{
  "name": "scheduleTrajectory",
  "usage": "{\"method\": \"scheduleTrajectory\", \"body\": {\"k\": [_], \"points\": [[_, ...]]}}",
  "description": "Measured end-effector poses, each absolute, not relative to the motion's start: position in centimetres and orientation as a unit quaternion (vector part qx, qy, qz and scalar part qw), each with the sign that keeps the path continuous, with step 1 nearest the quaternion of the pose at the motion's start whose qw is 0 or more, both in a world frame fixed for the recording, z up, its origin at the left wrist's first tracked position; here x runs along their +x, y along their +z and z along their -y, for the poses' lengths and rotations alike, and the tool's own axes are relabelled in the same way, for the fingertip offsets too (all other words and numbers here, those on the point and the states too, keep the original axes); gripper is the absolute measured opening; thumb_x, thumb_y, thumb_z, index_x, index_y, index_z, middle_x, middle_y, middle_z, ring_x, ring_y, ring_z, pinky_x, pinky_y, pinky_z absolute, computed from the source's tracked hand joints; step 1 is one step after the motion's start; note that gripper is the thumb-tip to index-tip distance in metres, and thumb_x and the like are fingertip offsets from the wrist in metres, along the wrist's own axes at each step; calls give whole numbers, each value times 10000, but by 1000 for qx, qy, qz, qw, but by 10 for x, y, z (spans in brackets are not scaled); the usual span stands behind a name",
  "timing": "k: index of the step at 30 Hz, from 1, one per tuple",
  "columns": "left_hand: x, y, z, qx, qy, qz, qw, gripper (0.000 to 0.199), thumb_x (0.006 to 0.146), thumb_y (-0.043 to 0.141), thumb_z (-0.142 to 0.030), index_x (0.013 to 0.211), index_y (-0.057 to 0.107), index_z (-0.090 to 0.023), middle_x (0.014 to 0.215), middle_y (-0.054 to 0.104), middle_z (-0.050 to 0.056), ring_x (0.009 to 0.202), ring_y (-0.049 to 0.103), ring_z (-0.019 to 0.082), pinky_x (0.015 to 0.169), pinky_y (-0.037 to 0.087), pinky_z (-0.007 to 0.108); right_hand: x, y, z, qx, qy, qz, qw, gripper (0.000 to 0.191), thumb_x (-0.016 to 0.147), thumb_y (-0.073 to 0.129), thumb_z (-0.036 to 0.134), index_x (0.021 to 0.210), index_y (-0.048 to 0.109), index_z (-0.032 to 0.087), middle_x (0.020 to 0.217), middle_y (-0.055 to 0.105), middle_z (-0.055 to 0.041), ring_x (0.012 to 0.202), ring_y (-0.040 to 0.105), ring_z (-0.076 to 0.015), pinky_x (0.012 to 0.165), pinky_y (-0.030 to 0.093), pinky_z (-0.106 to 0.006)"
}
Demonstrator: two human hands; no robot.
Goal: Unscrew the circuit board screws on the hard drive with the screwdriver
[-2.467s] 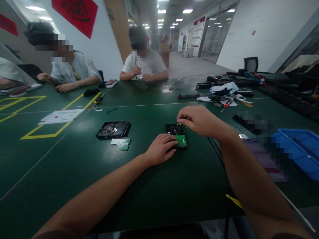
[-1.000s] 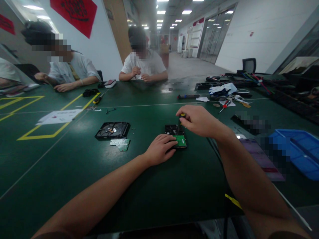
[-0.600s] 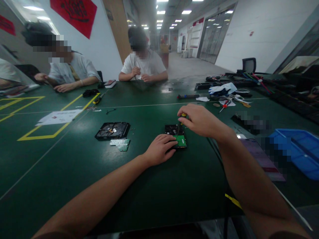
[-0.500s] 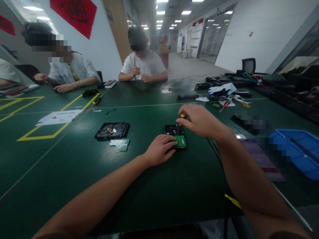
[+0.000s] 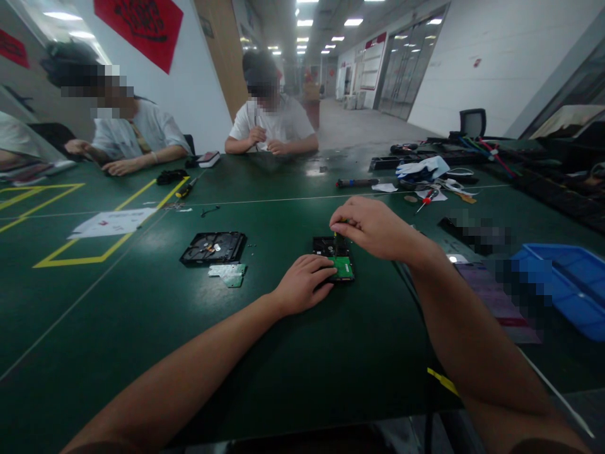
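A black hard drive (image 5: 322,244) with a green circuit board (image 5: 346,268) lies on the green table. My left hand (image 5: 305,284) rests on the drive's left part, fingers stretched over the board's edge. Above the drive, my right hand (image 5: 371,227) is closed on a small yellow screwdriver (image 5: 336,236), held upright; its handle is mostly hidden by the fingers and its tip is too small to make out. To the left sit a second black drive (image 5: 212,248) and a loose circuit board (image 5: 227,275), with tiny screws (image 5: 252,246) beside them.
Two people (image 5: 271,126) (image 5: 137,135) sit across the table (image 5: 265,366). A blue tray (image 5: 564,284), a dark purple flat item (image 5: 494,296) and a red screwdriver (image 5: 428,198) are at right. Papers (image 5: 111,222) and a yellow-black screwdriver (image 5: 186,188) lie at left.
My right hand has shifted slightly left, and its fingers have closed further over the yellow screwdriver's handle. My left hand and the drive stay in place.
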State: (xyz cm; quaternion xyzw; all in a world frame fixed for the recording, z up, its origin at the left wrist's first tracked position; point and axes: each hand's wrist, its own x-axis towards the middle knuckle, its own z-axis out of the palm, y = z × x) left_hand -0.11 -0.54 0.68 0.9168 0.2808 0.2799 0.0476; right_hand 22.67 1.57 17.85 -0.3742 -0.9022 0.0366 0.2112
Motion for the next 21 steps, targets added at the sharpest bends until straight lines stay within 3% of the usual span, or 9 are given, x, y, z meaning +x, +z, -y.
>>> {"method": "scheduleTrajectory", "body": {"k": [5,13,18,21], "points": [[-1,7,5,918,278,-280,49,364,1051,618,-356,1394,671,-245,1406,688,106,1363,618,303,1171,497,550,229,179,-18,-397,20,893,209,161,999,613,198,1067,757,179,1100,769,-115,1031,677,-259,944,462,-377],[0,10,7,915,284,-282,56,368,1049,618,-343,1402,672,-259,1387,695,108,1353,625,307,1156,507,560,228,181,-15,-447,-22,873,191,235,993,700,419,940,712,190,927,756,-85,835,645,-241,750,422,-356],[-1,8,6,916,279,-282,51,362,1054,613,-353,1397,673,-255,1403,689,105,1367,618,308,1171,497,557,229,180,-16,-413,0,887,206,119,980,684,268,1014,757,181,993,774,-86,864,659,-227,810,444,-352],[-1,7,6,917,278,-282,48,364,1053,617,-355,1397,671,-249,1409,687,107,1375,612,309,1174,495,553,229,180,-15,-383,36,897,220,176,980,646,209,1089,780,174,1065,785,-87,890,677,-211,836,466,-337]]}}
